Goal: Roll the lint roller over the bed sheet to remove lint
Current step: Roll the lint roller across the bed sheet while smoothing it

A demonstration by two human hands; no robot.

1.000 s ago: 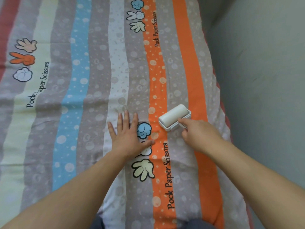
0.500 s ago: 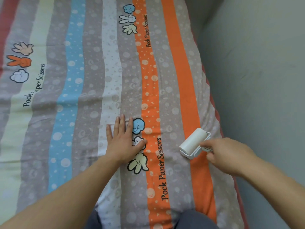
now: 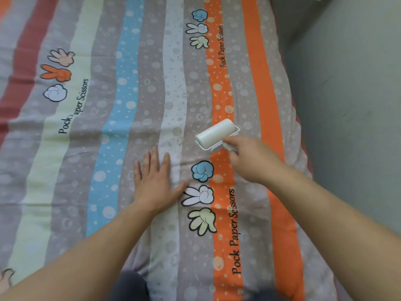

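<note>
1. The lint roller (image 3: 216, 134) is seen as a short white cylinder, smooth and plain, carried in a thin white frame that wraps its nearer side and right end.
2. The roller is set at a slant on the bed sheet (image 3: 108, 148), across the border of a grey dotted stripe and an orange stripe, just beyond a printed blue fist (image 3: 202, 171).
3. Its handle is gripped by the right hand (image 3: 253, 161). The fingers are curled round the handle, which is mostly hidden, and one finger is stretched forward to the frame.
4. The left hand (image 3: 155, 181) is laid flat, palm down, on a pale stripe to the left of the printed hands. Its fingers are straight and slightly spread, and nothing is held.
5. The sheet is marked lengthwise by wavy stripes of red, pale yellow, blue, grey and orange, with cartoon hands and the words "Pock Paper Scissors".
6. A plain grey surface (image 3: 347, 105) is seen beside the sheet's right edge.
</note>
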